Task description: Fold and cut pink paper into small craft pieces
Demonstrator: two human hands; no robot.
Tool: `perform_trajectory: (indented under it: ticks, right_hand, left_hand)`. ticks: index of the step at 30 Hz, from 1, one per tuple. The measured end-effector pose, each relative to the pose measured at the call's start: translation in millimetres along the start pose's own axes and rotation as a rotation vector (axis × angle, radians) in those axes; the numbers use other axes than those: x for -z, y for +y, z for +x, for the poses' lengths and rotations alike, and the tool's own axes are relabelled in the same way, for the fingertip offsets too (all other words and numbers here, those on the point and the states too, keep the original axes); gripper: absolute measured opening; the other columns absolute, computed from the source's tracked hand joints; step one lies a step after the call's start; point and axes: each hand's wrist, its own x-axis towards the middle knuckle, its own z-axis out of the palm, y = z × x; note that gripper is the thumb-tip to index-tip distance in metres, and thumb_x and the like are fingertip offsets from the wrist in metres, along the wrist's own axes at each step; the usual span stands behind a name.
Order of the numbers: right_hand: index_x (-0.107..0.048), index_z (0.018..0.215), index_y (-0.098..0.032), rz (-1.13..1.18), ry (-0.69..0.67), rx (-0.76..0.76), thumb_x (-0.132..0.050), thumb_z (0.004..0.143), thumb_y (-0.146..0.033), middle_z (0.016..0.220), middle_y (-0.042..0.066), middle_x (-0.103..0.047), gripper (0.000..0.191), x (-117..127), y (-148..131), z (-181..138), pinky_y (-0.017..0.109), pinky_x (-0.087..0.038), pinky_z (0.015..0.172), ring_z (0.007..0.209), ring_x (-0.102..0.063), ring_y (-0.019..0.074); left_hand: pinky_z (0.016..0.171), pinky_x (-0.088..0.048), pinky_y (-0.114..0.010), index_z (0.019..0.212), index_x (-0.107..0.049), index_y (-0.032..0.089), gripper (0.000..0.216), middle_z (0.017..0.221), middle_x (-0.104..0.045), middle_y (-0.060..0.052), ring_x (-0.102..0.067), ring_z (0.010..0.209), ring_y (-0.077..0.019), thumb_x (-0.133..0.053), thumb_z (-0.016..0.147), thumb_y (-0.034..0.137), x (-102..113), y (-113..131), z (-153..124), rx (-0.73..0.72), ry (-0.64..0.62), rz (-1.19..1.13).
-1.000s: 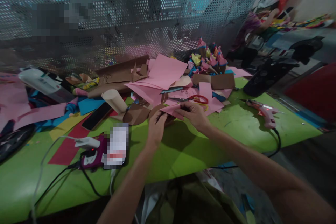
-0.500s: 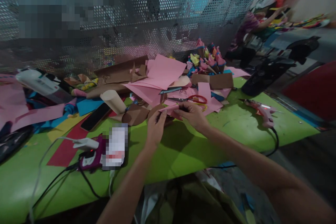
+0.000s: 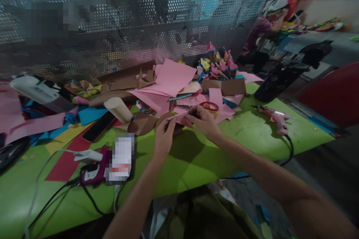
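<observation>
Between my hands is a small folded piece of pink paper, held just above the green table. My left hand pinches its left end, thumb on top. At the other end, my right hand grips the paper between thumb and fingers. Brown paper pieces lie behind and left of my left hand. Beyond my right hand are scissors with red and yellow handles, partly hidden. Large pink sheets are heaped behind.
A pink glue gun lies right, its cord trailing off the table. On the left are a dark phone, a purple power strip and a cardboard tube. Paper cones stand at the back. Another person sits far right.
The whole view has shifted slightly, so the table things appear a little further left. Both hands keep hold of the pink paper, which is tilted a bit differently. The other person's arm has moved.
</observation>
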Motion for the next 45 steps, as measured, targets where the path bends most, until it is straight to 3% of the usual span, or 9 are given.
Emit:
perform_trajectory:
  ticks: [11,20,28,34,45]
  right_hand:
    - [-0.055,0.079,-0.021,0.064,0.002,0.008,-0.068,0.075,-0.035,0.072,-0.002,-0.056,0.019,1.7,-0.8,0.2,0.027,-0.038,0.062,0.067,-0.049,0.0133]
    - [-0.056,0.076,-0.022,0.136,-0.005,0.031,-0.072,0.074,-0.035,0.069,-0.003,-0.055,0.021,2.2,-3.8,1.4,0.026,-0.039,0.059,0.064,-0.048,0.0126]
    - [-0.067,0.092,-0.021,0.124,-0.025,0.007,-0.072,0.075,-0.038,0.076,-0.001,-0.062,0.024,4.9,-3.8,0.5,0.026,-0.04,0.061,0.068,-0.053,0.0134]
    - [-0.071,0.086,-0.022,0.136,-0.009,0.035,-0.075,0.073,-0.037,0.083,0.001,-0.068,0.02,5.6,-5.7,1.2,0.028,-0.044,0.069,0.077,-0.058,0.0157]
    - [-0.07,0.082,-0.022,0.189,-0.016,-0.008,-0.078,0.07,-0.039,0.08,0.001,-0.067,0.022,6.0,-7.0,0.6,0.029,-0.046,0.069,0.075,-0.058,0.0159]
  left_hand:
    - [0.08,-0.057,-0.034,0.098,-0.072,0.017,0.039,0.095,-0.072,-0.005,-0.067,0.091,-0.0217,-0.066,0.08,0.052,1.2,-2.8,1.0,-0.004,-0.027,-0.01]
    - [0.082,-0.055,-0.034,0.098,-0.073,0.018,0.038,0.098,-0.073,-0.007,-0.067,0.094,-0.0223,-0.066,0.082,0.052,5.1,-5.4,1.4,-0.092,-0.037,0.053]
    - [0.077,-0.058,-0.034,0.098,-0.073,0.018,0.04,0.098,-0.071,-0.007,-0.067,0.091,-0.0217,-0.066,0.08,0.053,4.2,-5.5,1.9,-0.059,-0.081,0.002]
    - [0.074,-0.06,-0.032,0.092,-0.072,0.018,0.041,0.092,-0.071,-0.006,-0.067,0.086,-0.0202,-0.067,0.078,0.056,1.5,0.8,1.1,-0.086,-0.07,0.027]
    - [0.077,-0.06,-0.033,0.092,-0.073,0.018,0.041,0.091,-0.072,-0.005,-0.068,0.086,-0.0201,-0.066,0.078,0.056,2.0,2.4,0.4,-0.1,-0.056,0.076]
